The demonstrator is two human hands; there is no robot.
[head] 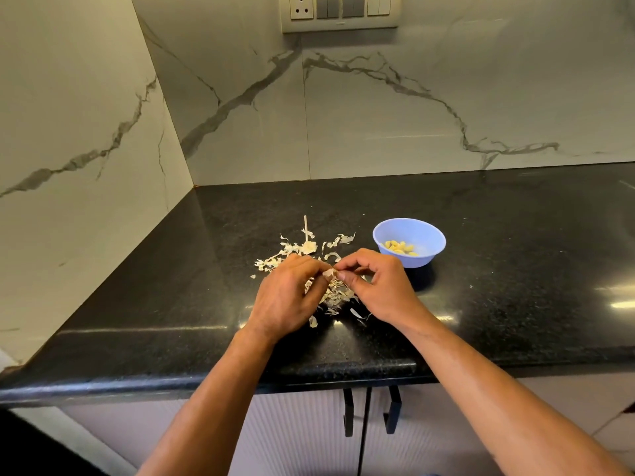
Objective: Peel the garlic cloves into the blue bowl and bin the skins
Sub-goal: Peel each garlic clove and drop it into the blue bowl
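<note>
Across the lower half of the frame, a black counter (498, 255) carries the work. Right of centre stands the blue bowl (409, 241), holding several peeled cloves (399, 248). Left of it, loose skins (309, 249) lie scattered (none yet binned). At centre, left hand (292, 293) and right hand (378, 286) pinch one garlic clove (330, 273) between curled fingertips, seemingly mid-peel.
</note>
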